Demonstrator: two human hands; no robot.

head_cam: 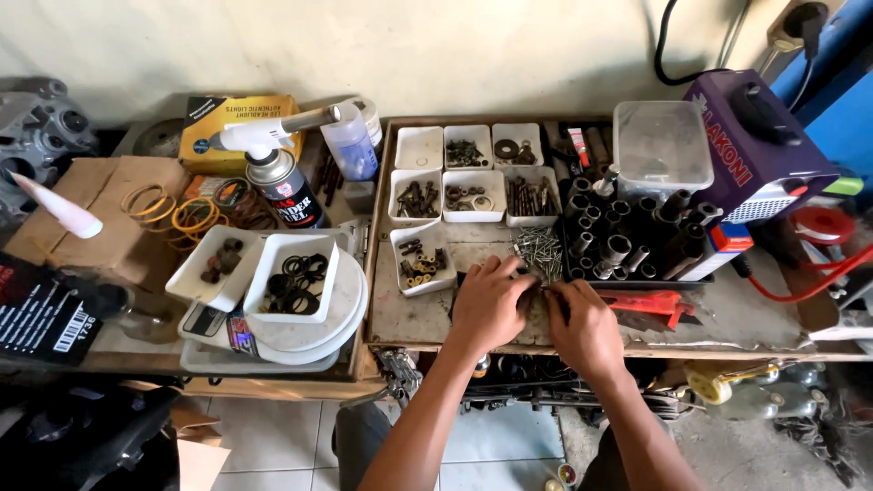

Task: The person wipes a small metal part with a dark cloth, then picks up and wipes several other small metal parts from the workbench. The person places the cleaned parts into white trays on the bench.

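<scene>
Meeting just below the pile of nails (539, 247), left hand (488, 305) and right hand (587, 329) pinch something hidden between curled fingers.

a loose heap of small grey metal screws (538, 247) lies flat and scattered on the worktop (409, 314), just beside the black tray of sockets (627, 241), with its near edge touching the fingertips.

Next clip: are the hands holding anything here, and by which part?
It cannot be told. The left hand and right hand rest together on the tray beside a pile of screws; their fingers hide whatever small dark piece lies between them.
</scene>
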